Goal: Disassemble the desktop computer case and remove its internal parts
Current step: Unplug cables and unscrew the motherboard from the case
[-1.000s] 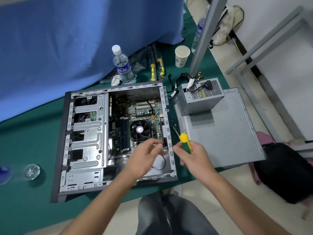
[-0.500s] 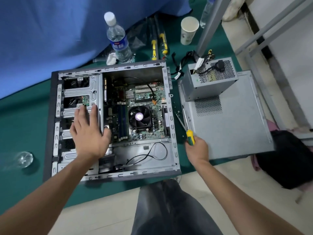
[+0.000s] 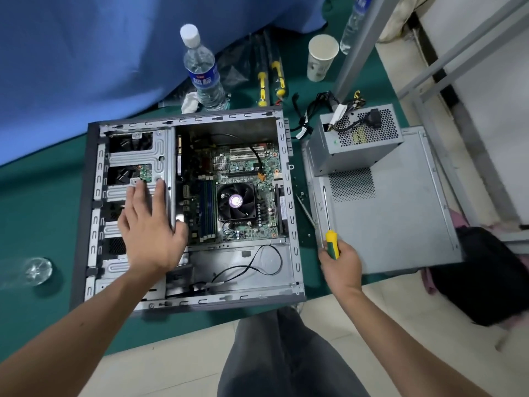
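1. Left hand (image 3: 148,224) lies flat with fingers straight on the drive cage (image 3: 134,167) inside the computer case (image 3: 186,207), thumb at the cage's right edge.
2. Right hand (image 3: 340,265) curls round the yellow-and-green handle of a screwdriver (image 3: 329,224), just right of the case; its shaft points away over the near-left edge of the side panel (image 3: 395,210).
3. The case lies open on its side on the green desk (image 3: 37,210), near the desk's front edge.
4. Inside the case, right of the cage, sits the motherboard (image 3: 243,173) with its CPU fan (image 3: 236,200).
5. Right of the case, the side panel lies flat, and the power supply (image 3: 357,141) stands on its far part, cables trailing.
6. Beyond the case stand a water bottle (image 3: 201,70) and a paper cup (image 3: 322,57), with two yellow-handled tools (image 3: 270,81) between them.
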